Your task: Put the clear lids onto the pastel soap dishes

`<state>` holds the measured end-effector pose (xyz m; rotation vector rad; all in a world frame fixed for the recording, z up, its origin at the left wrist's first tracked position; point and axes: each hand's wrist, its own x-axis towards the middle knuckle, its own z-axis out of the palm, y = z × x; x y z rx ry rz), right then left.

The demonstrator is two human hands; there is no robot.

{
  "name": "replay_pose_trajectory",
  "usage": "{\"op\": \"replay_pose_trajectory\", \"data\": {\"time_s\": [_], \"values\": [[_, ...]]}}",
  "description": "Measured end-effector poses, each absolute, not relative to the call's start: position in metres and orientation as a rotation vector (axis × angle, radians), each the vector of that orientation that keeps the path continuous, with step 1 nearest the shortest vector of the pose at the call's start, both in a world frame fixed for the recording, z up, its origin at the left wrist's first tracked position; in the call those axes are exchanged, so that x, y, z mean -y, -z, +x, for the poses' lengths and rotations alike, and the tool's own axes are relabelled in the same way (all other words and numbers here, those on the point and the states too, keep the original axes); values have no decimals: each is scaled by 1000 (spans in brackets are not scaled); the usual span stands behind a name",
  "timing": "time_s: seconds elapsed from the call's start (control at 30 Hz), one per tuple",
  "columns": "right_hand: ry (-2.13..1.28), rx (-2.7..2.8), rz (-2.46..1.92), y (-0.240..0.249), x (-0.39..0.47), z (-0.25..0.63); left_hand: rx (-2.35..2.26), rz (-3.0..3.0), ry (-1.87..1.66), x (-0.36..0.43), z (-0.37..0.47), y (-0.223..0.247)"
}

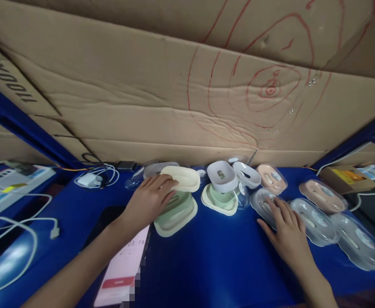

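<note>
My left hand (153,192) has its fingers closed on the left end of a cream soap dish (187,179), tilted over a green dish with a cream rim (177,214). My right hand (287,224) is open, thumb apart, its fingertips over a grey soap dish under a clear lid (262,204). Between the hands, a pale grey dish (222,174) leans on a second green and cream dish (218,205). A white slotted dish (247,174) lies beside it, with a loose clear lid (242,196) close by.
Pink lidded dishes (322,195) and grey lidded dishes (314,221) stand at the right. A phone (123,267) lies by my left forearm. White cables (35,220) and a charger (93,179) are on the left. Cardboard (136,94) walls off the back; a small box (348,177) is far right.
</note>
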<state>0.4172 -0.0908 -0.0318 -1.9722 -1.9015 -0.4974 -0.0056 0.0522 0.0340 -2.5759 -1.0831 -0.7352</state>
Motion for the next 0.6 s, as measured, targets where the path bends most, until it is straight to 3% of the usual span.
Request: {"op": "replay_pose_trajectory", "data": {"time_s": [0.1,0.33,0.5,0.6], "values": [[498,1821,-1987,39,104,426,1125,-2555,725,-47,-9,-25],[138,1815,-1731,26,131,430,1159,-2612,822,-23,-7,-23],[51,1954,-1369,-3,132,385,1142,-3009,1070,0,-1,-29],[66,2020,-1065,-29,109,344,1206,-3410,1392,13,5,-27]]}}
